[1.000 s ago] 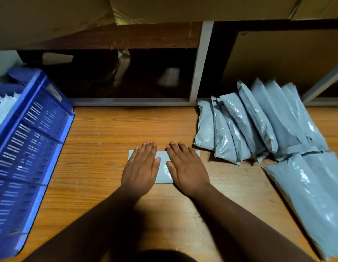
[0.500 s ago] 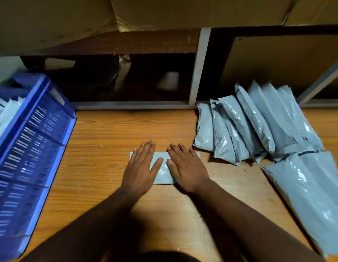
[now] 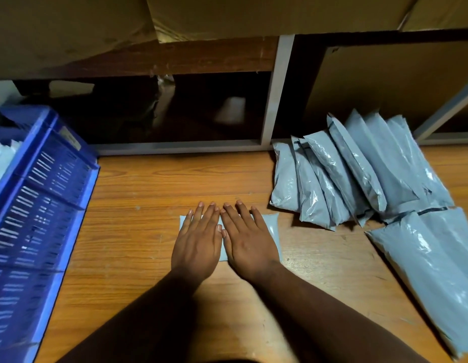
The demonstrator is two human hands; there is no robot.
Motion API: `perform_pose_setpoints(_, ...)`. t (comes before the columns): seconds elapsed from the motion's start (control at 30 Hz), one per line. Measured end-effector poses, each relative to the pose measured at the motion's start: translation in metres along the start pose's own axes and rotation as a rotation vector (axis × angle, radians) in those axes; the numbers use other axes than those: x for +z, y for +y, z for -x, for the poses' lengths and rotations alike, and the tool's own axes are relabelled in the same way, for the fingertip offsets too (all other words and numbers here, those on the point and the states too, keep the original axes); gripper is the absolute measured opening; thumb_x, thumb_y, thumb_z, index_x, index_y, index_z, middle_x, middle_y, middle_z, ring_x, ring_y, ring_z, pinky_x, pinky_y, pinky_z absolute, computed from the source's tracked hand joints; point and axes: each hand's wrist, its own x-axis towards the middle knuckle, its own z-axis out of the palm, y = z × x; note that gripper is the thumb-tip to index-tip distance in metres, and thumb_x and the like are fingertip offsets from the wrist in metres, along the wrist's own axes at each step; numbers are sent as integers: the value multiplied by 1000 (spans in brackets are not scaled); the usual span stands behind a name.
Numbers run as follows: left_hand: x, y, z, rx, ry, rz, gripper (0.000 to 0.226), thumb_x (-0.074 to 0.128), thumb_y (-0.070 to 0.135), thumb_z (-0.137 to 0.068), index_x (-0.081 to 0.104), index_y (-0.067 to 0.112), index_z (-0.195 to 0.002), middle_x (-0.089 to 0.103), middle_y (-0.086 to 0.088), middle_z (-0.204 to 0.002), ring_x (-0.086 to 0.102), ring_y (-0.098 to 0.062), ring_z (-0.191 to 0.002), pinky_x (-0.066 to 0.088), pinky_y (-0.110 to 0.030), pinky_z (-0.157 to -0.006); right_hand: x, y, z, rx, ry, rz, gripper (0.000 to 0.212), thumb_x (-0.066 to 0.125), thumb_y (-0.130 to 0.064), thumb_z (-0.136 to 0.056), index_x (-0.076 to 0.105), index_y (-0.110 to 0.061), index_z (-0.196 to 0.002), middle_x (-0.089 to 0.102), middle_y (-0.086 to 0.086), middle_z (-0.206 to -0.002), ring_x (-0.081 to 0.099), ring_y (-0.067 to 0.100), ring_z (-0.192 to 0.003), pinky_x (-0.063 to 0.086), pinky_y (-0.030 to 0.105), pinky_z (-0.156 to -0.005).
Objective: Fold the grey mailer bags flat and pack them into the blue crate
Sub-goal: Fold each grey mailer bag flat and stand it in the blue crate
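**Both palms flat on a folded mailer**

Neither grip is closed: the left hand and the right hand lie side by side with fingers straight, pressing down on a folded grey mailer bag. The thumbs nearly touch in the middle. Only the bag's edges show: a sliver at the left past the little finger, a strip between the thumbs, and a wider band at the right.

That bag lies on the wooden surface, roughly at its middle. To the right, near the far edge, a row of grey mailer bags leans overlapping against the shelf frame. Nearer and further right, a large grey bag lies flat, touching the row at its far end.

At the left stands the blue crate, its slotted wall facing the hands, well apart from them. Pale packets show inside it at the frame's edge. Cardboard fills the top.
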Motion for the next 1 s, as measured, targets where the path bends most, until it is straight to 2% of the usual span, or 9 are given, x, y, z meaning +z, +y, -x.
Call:
perform_pose_setpoints(0.13,-1,-2,1,-10,-31,21,64,11,39,-109,46,8,-152,44,-7,-159,32,-24,-152,28,-45,-124,-1,1,3,-23,-12,-45,54,22,-37,-112,37,-15,-159,35,4,-165,24,26,-156,18,49,-126)
perform_pose_setpoints(0.27,1,-20,13,-86,-34,113,76,0,59,-103,25,18,-162,24,2,-168,13,-13,-157,16,-40,-128,-7,29,18,44,-17,-70,58,20,-44,-112,32,-17,-161,31,2,-167,23,22,-156,24,47,-125)
perform_pose_setpoints(0.33,2,-30,21,-145,-37,155,78,0,64,-100,16,23,-164,15,6,-170,5,-10,-157,13,-36,-128,-8,38,27,78,-5,-69,59,20,-46,-112,27,-17,-163,27,2,-169,19,21,-158,20,45,-127)
perform_pose_setpoints(0.57,4,-31,18,-127,-67,177,76,-1,60,-102,13,20,-164,10,5,-171,-1,-10,-158,11,-38,-129,-6,37,24,79,-23,-72,59,18,-44,-112,26,-15,-163,23,3,-170,11,23,-159,16,46,-127)
perform_pose_setpoints(0.67,7,-36,20,-115,-70,195,76,2,63,-101,11,22,-165,7,8,-171,-1,-9,-157,7,-35,-129,-9,39,27,64,-39,-118,62,15,-49,-111,21,-18,-164,16,0,-172,3,17,-160,12,45,-128)
perform_pose_setpoints(0.73,3,-39,19,-101,-79,259,80,3,70,-99,13,24,-164,7,11,-170,2,-9,-157,6,-35,-129,-16,42,29,59,-65,-162,64,15,-53,-110,17,-20,-165,12,-3,-172,0,14,-159,5,41,-129)
perform_pose_setpoints(0.83,-12,-37,17,-158,-51,342,79,22,71,-97,23,27,-162,17,11,-168,11,-9,-156,10,-33,-128,-30,42,31,38,-41,-132,61,20,-51,-110,27,-21,-163,24,-2,-170,10,15,-158,1,35,-128)
perform_pose_setpoints(0.93,-22,-25,9,-96,66,225,71,20,61,-102,36,22,-158,27,6,-166,16,-12,-156,9,-39,-129,-33,24,17,-31,-5,-105,55,25,-44,-110,39,-20,-158,36,1,-165,22,19,-156,10,40,-128)
perform_pose_setpoints(1.0,-15,-17,3,-24,70,218,65,17,51,-106,42,17,-155,34,1,-164,21,-13,-155,12,-40,-128,-24,9,6,-41,-18,-98,54,25,-42,-110,40,-18,-157,37,3,-164,23,22,-156,15,47,-128)
